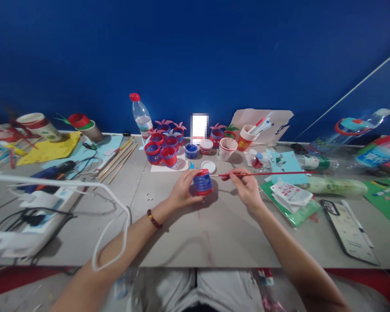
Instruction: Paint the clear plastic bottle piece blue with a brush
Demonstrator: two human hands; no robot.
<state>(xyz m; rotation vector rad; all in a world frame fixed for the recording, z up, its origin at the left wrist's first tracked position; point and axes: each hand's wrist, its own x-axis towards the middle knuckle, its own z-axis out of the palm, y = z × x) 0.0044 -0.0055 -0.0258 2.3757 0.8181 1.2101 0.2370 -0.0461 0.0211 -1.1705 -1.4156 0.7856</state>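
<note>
My left hand (183, 190) is closed around a small paper cup (203, 184) painted blue with red at both ends, tilted above the grey table. In my right hand (245, 188) a long red paintbrush (269, 173) is pinched near its front, its tip at the cup's right side. Beyond the cup are a round white lid (208, 167), an open jar of blue paint (191, 151) and a second paint jar with a pale top (206, 147). Several red and blue painted cups (168, 157) with cut-paper tops stand behind, to the left.
A water bottle (141, 116), a stained paper cup (228, 149) and a cup of pens (246, 138) stand at the back. Wooden sticks (118, 160), a power strip (43, 225) and a looping white cable (125, 216) lie left. A phone (349, 232) and plastic bottles (318, 162) are right.
</note>
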